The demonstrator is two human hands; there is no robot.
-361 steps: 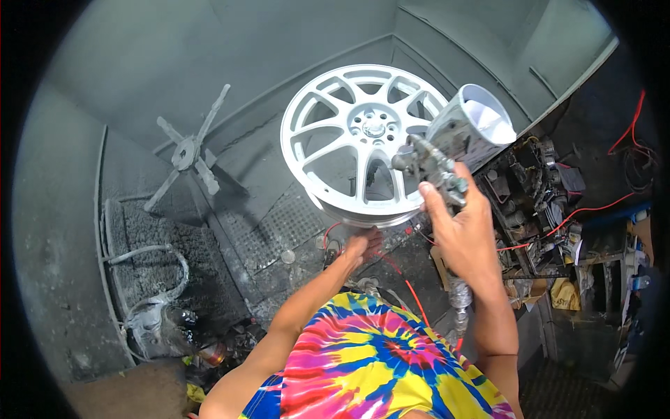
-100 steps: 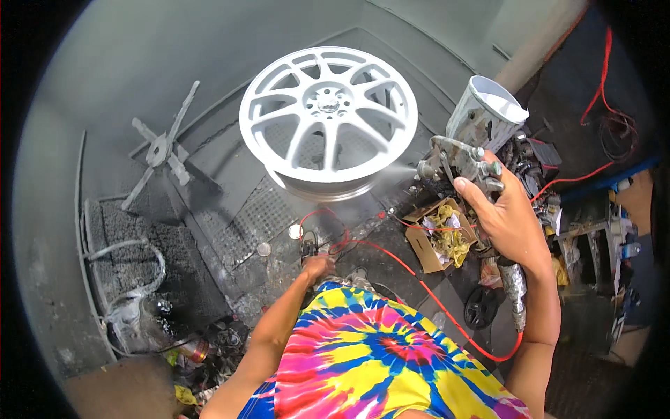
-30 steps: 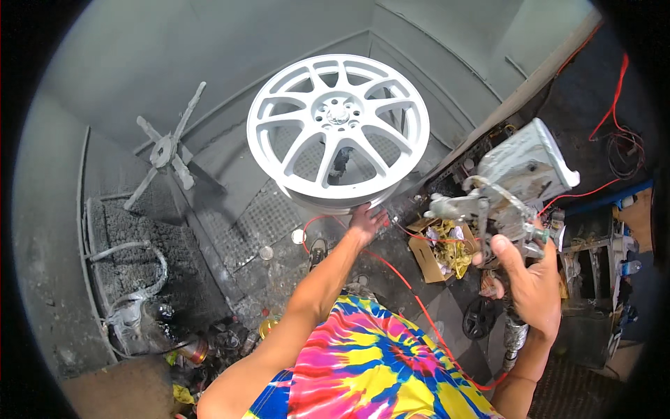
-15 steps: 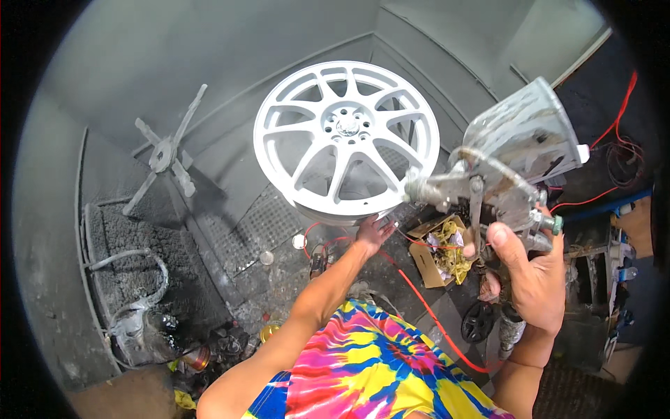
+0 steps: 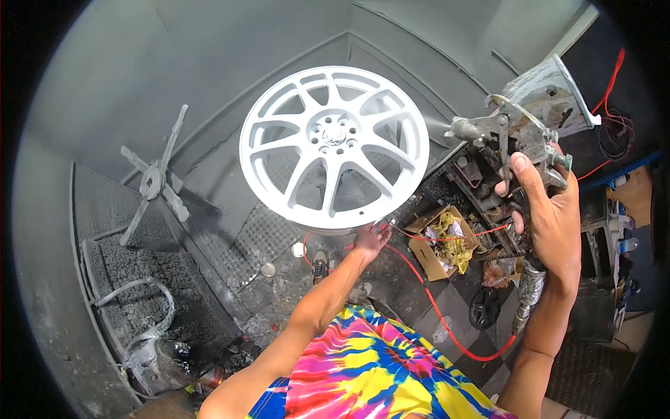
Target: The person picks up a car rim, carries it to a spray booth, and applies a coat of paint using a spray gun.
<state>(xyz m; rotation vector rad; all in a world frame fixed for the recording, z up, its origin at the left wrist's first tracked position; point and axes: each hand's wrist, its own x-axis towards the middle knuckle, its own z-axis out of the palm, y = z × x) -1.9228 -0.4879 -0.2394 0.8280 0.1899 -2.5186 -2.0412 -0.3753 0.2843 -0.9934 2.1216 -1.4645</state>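
Observation:
A white multi-spoke wheel rim (image 5: 301, 183) is held up in front of me, its face turned up toward me. My right hand (image 5: 551, 209) is closed round a paint-crusted spray gun (image 5: 525, 133), with fingers at its trigger. The gun's pale cup (image 5: 555, 94) sticks out at the far right. A faint mist leaves the nozzle toward the right edge of the wheel. My left hand (image 5: 372, 239) is at the near underside of the wheel, its fingers loosely apart and seeming to touch the rim's edge. What supports the wheel is mostly hidden beneath it.
A red hose (image 5: 433, 300) loops across the floor to the gun. A cardboard box (image 5: 429, 260) with crumpled yellow material sits below right. At left are a grey cross-shaped stand (image 5: 151, 181) and another hose-fitted gun-like object (image 5: 150, 356). Grey booth walls (image 5: 230, 49) rise behind.
My right hand has moved the spray gun up and to the right, and mist now shows at its nozzle. The wheel sits slightly further left in view. My left hand stays by its near edge.

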